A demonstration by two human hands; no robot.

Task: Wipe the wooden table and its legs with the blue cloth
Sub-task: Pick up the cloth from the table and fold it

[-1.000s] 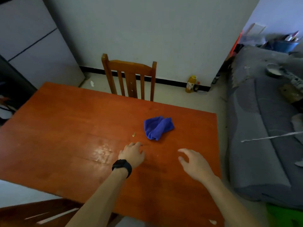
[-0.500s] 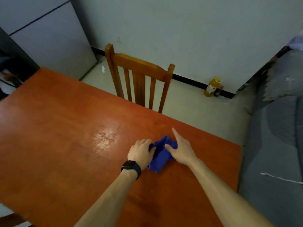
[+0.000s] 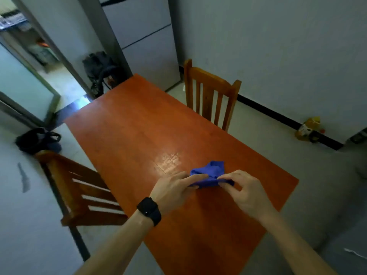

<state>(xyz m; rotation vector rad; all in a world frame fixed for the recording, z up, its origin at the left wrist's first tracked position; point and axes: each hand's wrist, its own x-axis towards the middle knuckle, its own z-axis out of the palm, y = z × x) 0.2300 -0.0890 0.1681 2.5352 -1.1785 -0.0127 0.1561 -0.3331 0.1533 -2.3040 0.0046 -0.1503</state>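
Note:
The blue cloth (image 3: 210,172) lies bunched on the reddish wooden table (image 3: 139,132), near its right end. My left hand (image 3: 174,190), with a black watch on the wrist, pinches the cloth's near left edge. My right hand (image 3: 244,192) pinches the near right edge, fingers curled. Both hands hold the cloth just above the tabletop. The table's legs are hidden under the top.
One wooden chair (image 3: 212,94) stands at the table's far side, another wooden chair (image 3: 79,187) at the near left side. A yellow bottle (image 3: 306,128) sits on the floor by the wall. A black bag (image 3: 37,139) lies on the floor at left; a fridge (image 3: 143,40) stands behind.
The view has swung left. Both hands reached the cloth from the bare tabletop, and now each pinches an edge of it and draws it toward me.

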